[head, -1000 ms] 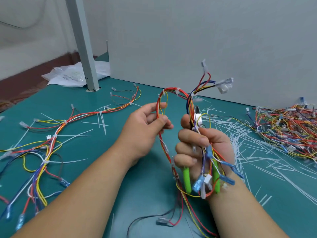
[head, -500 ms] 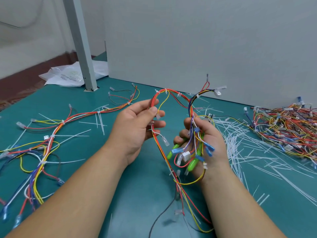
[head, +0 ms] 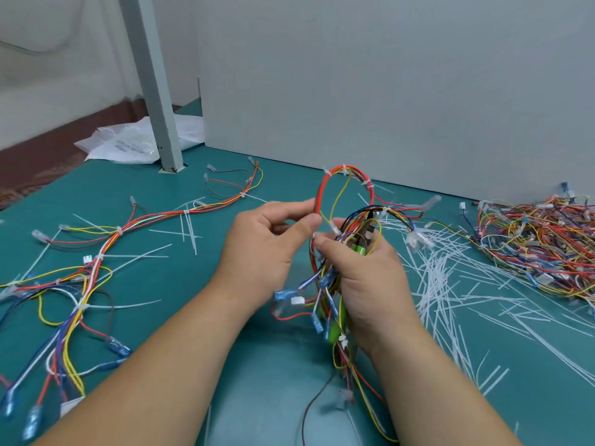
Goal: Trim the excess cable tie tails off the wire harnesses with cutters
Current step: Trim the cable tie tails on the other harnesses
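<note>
Closer together than half a second ago, the two hands now nearly touch, and the right hand [head: 370, 284] has rolled over so that its back faces the camera instead of its fingers.

That hand is curled round the green-handled cutters [head: 336, 328] together with a bunch of strands of the multicoloured wire harness [head: 322, 194], held up above the teal tabletop [head: 96, 194]. Its back hides most of the tool; only green grip shows above and below the fist, and the cutting end seems to sit among the wires near the knuckles, too tangled and blurred to read. The left hand [head: 267, 249] pinches the red side of the harness loop between thumb and forefinger. The loop arches over both hands, with trimmed white ties along it. Blue and white connectors dangle between the wrists, and more strands trail down to the tabletop.

To the left lie untrimmed harnesses [head: 80, 284] with long white tie tails sticking out. To the right a scatter of cut white tie tails [head: 450, 284] spreads beside a heap of tangled harnesses [head: 531, 246]. Behind stand a grey upright post [head: 151, 91], a crumpled clear plastic bag [head: 128, 146] and a pale grey wall panel [head: 386, 91].
</note>
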`<control>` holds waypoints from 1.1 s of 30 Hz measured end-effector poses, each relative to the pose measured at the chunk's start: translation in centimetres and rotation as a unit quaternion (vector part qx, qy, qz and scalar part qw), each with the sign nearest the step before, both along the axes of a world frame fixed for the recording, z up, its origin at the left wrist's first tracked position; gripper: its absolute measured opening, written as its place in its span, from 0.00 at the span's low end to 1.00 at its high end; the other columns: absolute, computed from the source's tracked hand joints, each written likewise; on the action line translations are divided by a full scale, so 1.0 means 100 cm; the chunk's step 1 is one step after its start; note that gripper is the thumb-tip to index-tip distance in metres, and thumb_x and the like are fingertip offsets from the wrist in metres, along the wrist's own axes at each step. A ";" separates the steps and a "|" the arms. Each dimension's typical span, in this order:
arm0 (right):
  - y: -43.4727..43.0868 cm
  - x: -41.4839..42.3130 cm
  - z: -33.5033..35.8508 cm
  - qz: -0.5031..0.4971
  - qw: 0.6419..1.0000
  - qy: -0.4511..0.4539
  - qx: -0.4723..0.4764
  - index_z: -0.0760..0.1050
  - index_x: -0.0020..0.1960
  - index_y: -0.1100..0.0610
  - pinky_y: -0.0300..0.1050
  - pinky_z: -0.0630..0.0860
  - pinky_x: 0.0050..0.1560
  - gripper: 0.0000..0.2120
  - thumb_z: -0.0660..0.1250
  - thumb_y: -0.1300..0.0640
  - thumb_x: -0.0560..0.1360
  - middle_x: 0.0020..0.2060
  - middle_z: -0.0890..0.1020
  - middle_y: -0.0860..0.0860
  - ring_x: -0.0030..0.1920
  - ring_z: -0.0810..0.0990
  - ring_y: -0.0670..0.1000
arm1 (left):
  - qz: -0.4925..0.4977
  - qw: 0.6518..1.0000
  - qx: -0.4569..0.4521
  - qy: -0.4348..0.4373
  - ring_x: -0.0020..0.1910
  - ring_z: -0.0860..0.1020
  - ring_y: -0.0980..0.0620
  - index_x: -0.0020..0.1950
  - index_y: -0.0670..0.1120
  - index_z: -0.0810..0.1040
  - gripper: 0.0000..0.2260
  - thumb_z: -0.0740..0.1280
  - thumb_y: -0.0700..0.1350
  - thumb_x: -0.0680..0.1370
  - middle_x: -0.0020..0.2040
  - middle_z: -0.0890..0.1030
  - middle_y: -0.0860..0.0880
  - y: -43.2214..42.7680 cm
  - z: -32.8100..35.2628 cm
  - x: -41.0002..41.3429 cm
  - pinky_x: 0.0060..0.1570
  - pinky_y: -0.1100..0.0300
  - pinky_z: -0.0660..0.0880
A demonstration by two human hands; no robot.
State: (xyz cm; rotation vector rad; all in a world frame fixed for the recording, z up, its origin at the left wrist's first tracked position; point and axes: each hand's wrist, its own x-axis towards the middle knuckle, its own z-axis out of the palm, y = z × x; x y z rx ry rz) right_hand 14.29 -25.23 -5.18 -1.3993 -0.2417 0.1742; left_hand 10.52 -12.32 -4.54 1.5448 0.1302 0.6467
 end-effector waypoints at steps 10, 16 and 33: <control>-0.005 0.014 0.000 -0.023 0.975 0.146 0.163 0.77 0.54 0.58 0.63 0.78 0.46 0.07 0.71 0.66 0.78 0.37 0.79 0.55 0.41 0.79 0.58 | -0.225 0.963 -0.007 0.148 0.56 0.82 0.61 0.82 0.58 0.54 0.47 0.76 0.56 0.69 0.68 0.77 0.54 -0.008 -0.005 -0.007 0.50 0.65 0.78; -0.011 0.027 0.000 -0.113 0.946 0.189 0.238 0.76 0.49 0.56 0.78 0.72 0.61 0.04 0.70 0.63 0.79 0.45 0.73 0.59 0.50 0.74 0.61 | -0.273 0.941 0.067 0.190 0.59 0.83 0.51 0.73 0.54 0.74 0.33 0.79 0.49 0.69 0.62 0.83 0.54 -0.014 -0.012 -0.008 0.68 0.51 0.75; -0.001 0.019 0.004 -0.096 0.956 0.070 0.269 0.72 0.55 0.55 0.66 0.72 0.60 0.14 0.74 0.55 0.73 0.45 0.74 0.56 0.52 0.73 0.58 | -0.219 0.958 -0.071 0.171 0.38 0.76 0.55 0.46 0.47 0.83 0.07 0.78 0.41 0.72 0.41 0.83 0.52 -0.029 -0.010 -0.009 0.45 0.60 0.72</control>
